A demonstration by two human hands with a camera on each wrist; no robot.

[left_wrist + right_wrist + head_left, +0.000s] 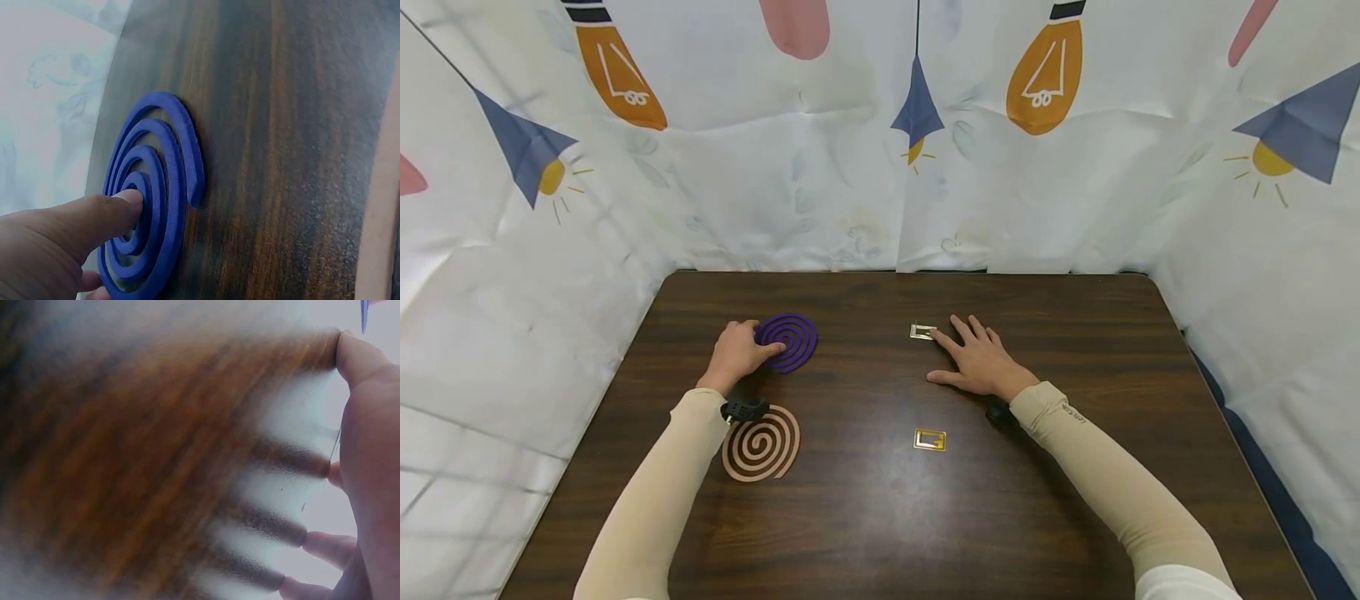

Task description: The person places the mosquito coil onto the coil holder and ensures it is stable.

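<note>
In the head view, a purple spiral mosquito coil (805, 337) is at the left side of the table, pinched by my left hand (735, 354). The left wrist view shows the thumb (119, 206) pressing over the middle turns of the coil (169, 150), the other fingertips at its edge and partly hidden. Below it lies a tan mosquito coil (778, 446), overlapped by the wrist strap. My right hand (983, 362) spreads its fingers low on the table, index fingertip on the end of a small silver metal coil stand (920, 332). A gold coil stand (930, 440) lies nearer me.
The dark wooden table (850, 533) has its far edge against a white printed curtain (850, 192). More of that cloth hangs along both sides. A black wrist camera (745, 409) sits on the left wrist, another (998, 415) under the right.
</note>
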